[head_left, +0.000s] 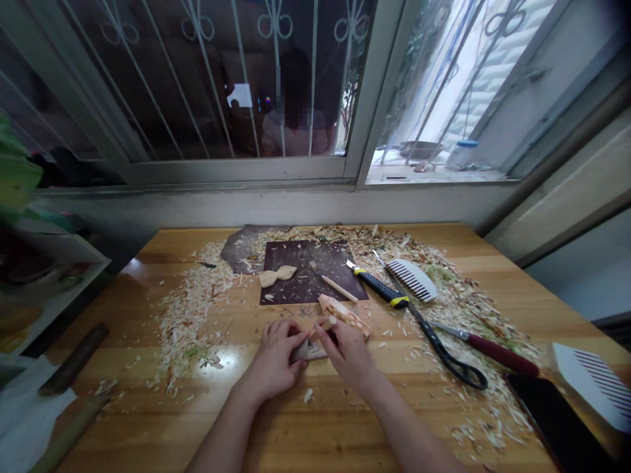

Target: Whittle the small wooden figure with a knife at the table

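Note:
My left hand (276,355) lies curled over a small flat piece (308,351) on the wooden table (148,420), pressing it down. My right hand (345,348) pinches a short wooden stick (323,325) whose tip touches that piece. A carved pale wood block (345,314) lies just beyond my right hand. A dark sheet of sandpaper (305,276) sits farther back with a bow-shaped wooden cutout (277,276) and a thin dowel (339,288) on it.
Wood shavings (192,315) cover the table's middle and right. A utility knife (377,284), a white comb (411,279), scissors (444,348), a red-handled tool (493,351), a phone (557,424) and another comb (596,387) lie right. Two wooden handles (73,358) lie left. A barred window (221,85) stands behind.

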Action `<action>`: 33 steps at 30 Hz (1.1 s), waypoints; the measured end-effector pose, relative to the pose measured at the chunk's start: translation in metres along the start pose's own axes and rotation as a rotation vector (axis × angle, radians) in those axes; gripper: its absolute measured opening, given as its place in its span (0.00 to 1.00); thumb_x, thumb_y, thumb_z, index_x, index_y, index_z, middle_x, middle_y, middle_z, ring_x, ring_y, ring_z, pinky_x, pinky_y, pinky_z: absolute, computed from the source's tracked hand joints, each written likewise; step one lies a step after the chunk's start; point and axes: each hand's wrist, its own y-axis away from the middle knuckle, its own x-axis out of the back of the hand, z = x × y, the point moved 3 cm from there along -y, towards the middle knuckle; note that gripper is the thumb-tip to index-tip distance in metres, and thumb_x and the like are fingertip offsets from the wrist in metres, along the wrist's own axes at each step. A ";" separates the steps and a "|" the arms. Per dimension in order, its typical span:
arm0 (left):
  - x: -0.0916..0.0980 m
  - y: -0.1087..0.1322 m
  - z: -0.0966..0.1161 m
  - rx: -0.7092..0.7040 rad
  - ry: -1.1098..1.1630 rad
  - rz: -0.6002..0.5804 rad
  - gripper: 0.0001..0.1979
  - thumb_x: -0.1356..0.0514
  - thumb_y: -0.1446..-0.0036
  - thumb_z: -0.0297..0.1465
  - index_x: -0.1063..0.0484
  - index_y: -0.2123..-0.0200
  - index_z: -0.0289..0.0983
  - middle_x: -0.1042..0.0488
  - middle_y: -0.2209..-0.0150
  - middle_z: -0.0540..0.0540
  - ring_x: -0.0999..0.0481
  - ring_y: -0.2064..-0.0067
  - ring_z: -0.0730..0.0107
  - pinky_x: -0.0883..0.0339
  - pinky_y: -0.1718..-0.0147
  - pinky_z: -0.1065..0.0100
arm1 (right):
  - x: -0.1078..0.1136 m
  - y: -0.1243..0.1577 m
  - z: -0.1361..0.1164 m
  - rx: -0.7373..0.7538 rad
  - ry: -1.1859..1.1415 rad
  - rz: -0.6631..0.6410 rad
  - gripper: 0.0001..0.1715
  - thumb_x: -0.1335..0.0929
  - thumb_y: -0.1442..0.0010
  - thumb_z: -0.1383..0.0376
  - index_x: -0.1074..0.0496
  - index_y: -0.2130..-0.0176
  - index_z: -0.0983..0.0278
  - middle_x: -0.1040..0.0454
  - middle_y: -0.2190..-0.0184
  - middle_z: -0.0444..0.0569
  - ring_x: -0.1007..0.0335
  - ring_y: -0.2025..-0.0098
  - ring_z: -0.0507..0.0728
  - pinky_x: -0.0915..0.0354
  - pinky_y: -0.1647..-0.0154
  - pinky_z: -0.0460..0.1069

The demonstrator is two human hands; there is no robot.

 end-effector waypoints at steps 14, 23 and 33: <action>0.000 -0.001 -0.001 0.021 0.018 0.007 0.24 0.39 0.55 0.31 0.33 0.51 0.45 0.35 0.54 0.45 0.40 0.51 0.58 0.48 0.50 0.58 | 0.001 0.000 -0.003 0.037 0.017 0.014 0.09 0.41 0.38 0.63 0.35 0.67 0.62 0.29 0.73 0.47 0.33 0.70 0.54 0.38 0.67 0.47; 0.003 -0.001 0.002 -0.001 0.034 -0.001 0.21 0.39 0.55 0.31 0.31 0.54 0.44 0.34 0.55 0.45 0.39 0.52 0.58 0.46 0.52 0.58 | -0.001 -0.004 -0.006 0.031 0.043 -0.019 0.09 0.41 0.38 0.64 0.35 0.67 0.62 0.28 0.72 0.48 0.31 0.70 0.54 0.38 0.67 0.48; 0.003 -0.004 0.004 -0.062 0.537 0.110 0.18 0.46 0.51 0.24 0.32 0.55 0.39 0.33 0.54 0.44 0.36 0.51 0.64 0.43 0.50 0.64 | -0.004 -0.009 -0.015 0.029 0.094 -0.099 0.10 0.41 0.39 0.63 0.35 0.70 0.62 0.29 0.73 0.48 0.32 0.70 0.54 0.40 0.69 0.47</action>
